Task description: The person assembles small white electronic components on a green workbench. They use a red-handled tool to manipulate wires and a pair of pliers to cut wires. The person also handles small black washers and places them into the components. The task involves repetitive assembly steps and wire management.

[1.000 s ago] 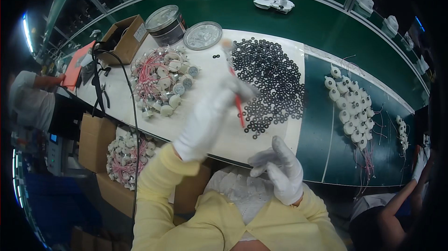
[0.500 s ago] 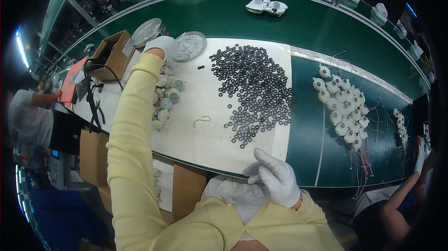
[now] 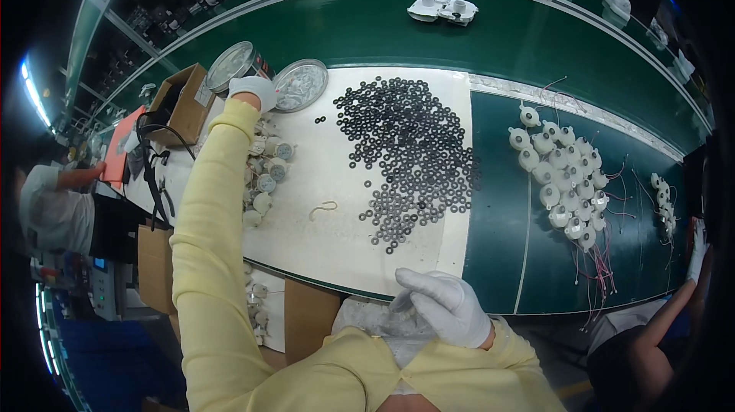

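Note:
My left hand (image 3: 255, 92), in a white glove, reaches out at the far left of the white work sheet (image 3: 306, 243). It is beside a round tin (image 3: 231, 67) and a shallow round metal lid (image 3: 301, 84), above the far end of a pile of small white round motors (image 3: 266, 182). Its fingers are hidden, so any held item cannot be seen. My right hand (image 3: 448, 305), gloved too, hovers at the table's near edge with fingers apart and nothing visible in it. Beyond it many small black rings (image 3: 406, 136) lie spread over the sheet.
White round motors with wires (image 3: 563, 174) cluster on the green mat at right, more (image 3: 664, 205) beyond. A white plastic housing (image 3: 442, 9) sits on the green belt. Left are a cardboard box (image 3: 184, 109) and black pliers (image 3: 163, 190). People work at both sides.
The whole view has shifted slightly. My left hand stays by the tin and lid, a touch closer to me. My right hand has moved a little left and toward me.

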Demonstrator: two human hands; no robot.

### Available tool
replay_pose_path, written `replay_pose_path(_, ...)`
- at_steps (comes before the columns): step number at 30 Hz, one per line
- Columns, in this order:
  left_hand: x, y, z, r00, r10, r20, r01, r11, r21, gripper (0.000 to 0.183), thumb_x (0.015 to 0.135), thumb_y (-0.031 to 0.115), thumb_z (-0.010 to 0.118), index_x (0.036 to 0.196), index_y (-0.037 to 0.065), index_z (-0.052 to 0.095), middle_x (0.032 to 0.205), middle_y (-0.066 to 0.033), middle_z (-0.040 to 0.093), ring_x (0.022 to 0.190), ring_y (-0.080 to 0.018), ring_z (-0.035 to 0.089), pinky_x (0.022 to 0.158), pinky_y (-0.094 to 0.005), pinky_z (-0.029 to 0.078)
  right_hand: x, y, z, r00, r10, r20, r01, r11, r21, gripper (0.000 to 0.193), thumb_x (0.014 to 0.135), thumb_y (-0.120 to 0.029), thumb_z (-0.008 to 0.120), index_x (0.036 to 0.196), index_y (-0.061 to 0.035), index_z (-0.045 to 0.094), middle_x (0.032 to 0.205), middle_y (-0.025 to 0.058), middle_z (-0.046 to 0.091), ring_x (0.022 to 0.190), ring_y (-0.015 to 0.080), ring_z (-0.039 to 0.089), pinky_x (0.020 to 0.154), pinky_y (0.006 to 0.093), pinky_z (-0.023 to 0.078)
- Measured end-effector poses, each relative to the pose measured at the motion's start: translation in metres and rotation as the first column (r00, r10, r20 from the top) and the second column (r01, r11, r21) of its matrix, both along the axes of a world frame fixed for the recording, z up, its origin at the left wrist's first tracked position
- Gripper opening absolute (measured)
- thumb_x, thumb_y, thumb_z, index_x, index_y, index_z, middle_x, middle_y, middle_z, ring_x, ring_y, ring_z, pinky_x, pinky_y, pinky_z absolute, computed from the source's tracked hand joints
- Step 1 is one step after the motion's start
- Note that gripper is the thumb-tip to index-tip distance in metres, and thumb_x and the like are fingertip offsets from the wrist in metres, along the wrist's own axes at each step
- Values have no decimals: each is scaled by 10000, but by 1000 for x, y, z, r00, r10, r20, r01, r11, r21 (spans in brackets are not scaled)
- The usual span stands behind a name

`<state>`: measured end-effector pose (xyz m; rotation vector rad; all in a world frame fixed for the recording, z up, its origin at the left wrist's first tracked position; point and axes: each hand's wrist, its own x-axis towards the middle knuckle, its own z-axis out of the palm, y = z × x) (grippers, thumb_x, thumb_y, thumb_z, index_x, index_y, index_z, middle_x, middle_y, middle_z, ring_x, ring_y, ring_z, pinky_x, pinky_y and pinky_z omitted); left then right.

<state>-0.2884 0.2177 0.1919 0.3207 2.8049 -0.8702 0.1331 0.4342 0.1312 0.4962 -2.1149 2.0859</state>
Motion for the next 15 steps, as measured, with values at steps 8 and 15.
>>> replay_pose_path(8, 21, -9, 44, 986, -167, 8, 166, 982, 85, 586, 895, 608, 476, 1161, 134, 695, 1136, -178, 699, 1055, -384, 659, 913, -463, 505, -2, 2, -6, 999, 5, -53, -5, 1000, 5, 416, 927, -34, 536, 1341, 0, 562, 824, 130, 705, 677, 312, 653, 642, 380, 508)
replay_pose_path(15, 106, 85, 81, 570, -667, -480, 801, 582, 142, 642, 854, 400, 677, 1384, 89, 493, 1396, -122, 542, 1222, -331, 557, 967, -448, 461, -2, 5, -16, 964, -143, -224, 123, 987, -102, 404, 918, -24, 553, 1314, 51, 557, 895, 157, 685, 752, 326, 643, 689, 395, 493)
